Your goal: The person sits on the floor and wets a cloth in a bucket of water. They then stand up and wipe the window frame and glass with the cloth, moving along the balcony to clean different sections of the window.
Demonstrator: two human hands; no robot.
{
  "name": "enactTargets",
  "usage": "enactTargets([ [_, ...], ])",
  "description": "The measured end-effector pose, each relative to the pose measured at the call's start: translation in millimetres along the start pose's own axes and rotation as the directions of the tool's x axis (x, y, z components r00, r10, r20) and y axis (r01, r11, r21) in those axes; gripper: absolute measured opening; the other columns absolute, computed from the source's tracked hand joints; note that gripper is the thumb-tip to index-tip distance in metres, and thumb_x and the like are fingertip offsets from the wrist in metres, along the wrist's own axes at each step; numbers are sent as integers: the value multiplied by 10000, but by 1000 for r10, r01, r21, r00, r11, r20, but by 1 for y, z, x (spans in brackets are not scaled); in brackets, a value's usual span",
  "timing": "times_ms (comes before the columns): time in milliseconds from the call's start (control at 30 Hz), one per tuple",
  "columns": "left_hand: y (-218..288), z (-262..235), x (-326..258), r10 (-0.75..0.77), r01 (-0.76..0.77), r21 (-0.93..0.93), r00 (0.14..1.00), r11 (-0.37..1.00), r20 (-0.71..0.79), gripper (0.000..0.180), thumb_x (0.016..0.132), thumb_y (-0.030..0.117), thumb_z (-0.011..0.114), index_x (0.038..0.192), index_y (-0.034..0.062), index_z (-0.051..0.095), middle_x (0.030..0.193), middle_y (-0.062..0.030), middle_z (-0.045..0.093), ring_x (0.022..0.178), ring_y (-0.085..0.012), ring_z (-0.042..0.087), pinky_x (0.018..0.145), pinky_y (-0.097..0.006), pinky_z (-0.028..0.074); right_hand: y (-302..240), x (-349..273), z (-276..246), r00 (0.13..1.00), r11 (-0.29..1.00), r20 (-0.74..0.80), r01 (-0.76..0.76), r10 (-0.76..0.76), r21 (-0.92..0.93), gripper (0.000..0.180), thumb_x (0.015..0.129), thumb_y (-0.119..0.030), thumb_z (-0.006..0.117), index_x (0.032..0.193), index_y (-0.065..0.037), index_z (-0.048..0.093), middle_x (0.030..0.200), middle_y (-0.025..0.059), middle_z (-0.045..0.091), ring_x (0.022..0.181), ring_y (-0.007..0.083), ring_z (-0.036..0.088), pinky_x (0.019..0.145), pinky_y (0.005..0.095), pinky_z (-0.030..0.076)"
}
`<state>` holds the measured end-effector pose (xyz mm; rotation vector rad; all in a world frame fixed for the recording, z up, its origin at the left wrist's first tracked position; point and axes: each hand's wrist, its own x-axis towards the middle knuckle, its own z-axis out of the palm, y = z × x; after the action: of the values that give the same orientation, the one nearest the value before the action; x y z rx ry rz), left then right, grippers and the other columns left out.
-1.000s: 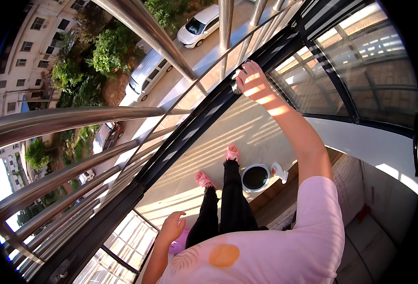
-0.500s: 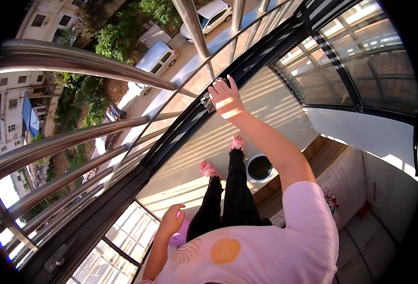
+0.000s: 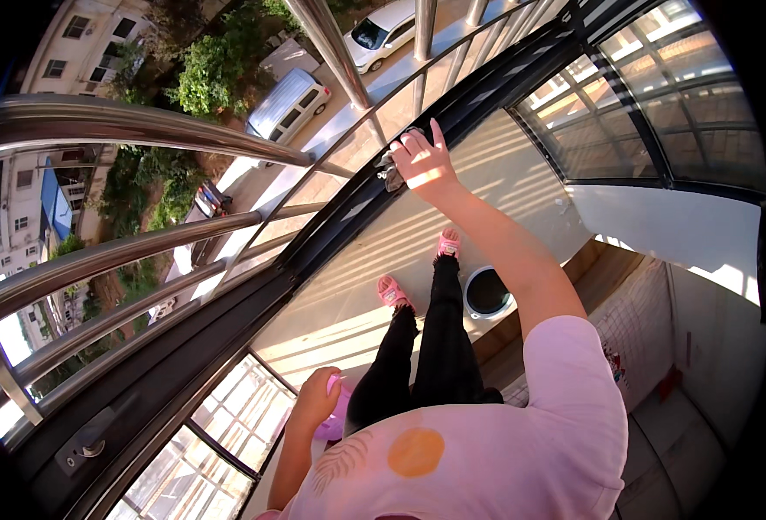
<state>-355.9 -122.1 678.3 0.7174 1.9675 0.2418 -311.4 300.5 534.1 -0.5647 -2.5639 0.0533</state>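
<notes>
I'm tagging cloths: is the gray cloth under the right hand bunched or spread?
Bunched: crumpled folds of the gray cloth show beside the right hand; the rest is hidden.

A straight black metal window rail runs diagonally ahead. The bunched grey cloth lies against it, beneath the right fingers. Beyond the rail stand rounded silver metal bars; farther out, a boxy white van sits left of a rounded white car. On the near side, a round white bucket stands on the pale flat floor, right of the flat pink sandals. Black-framed rectangular glass windows lie at far right.
</notes>
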Motion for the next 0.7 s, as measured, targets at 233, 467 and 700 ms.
enactTargets([
  [233, -56, 21, -19, 16, -15, 48, 1000, 999, -13, 272, 843, 158, 566, 1074, 15, 586, 1079, -181, 598, 1036, -325, 563, 899, -367, 445, -58, -1, 14, 989, 993, 90, -116, 119, -32, 371, 760, -304, 614, 904, 38, 591, 946, 191, 544, 1000, 334, 494, 1023, 450, 308],
  [467, -59, 28, -24, 72, -72, -75, 997, 995, -7, 248, 829, 148, 569, 1032, 10, 599, 1033, -175, 614, 1006, -318, 568, 884, -379, 442, -158, -7, 20, 976, 993, 183, -112, 114, -22, 386, 796, -291, 571, 912, 75, 608, 950, 219, 551, 1032, 370, 477, 1033, 485, 284],
  [700, -70, 24, -31, 82, -85, -46, 995, 995, -51, 246, 836, 149, 561, 1035, 8, 595, 1036, -179, 612, 1003, -327, 569, 885, -383, 441, -240, -21, 35, 997, 968, 79, -47, 28, 246, 237, 725, -129, 516, 877, 44, 571, 862, 174, 527, 948, 322, 493, 992, 444, 338],
])
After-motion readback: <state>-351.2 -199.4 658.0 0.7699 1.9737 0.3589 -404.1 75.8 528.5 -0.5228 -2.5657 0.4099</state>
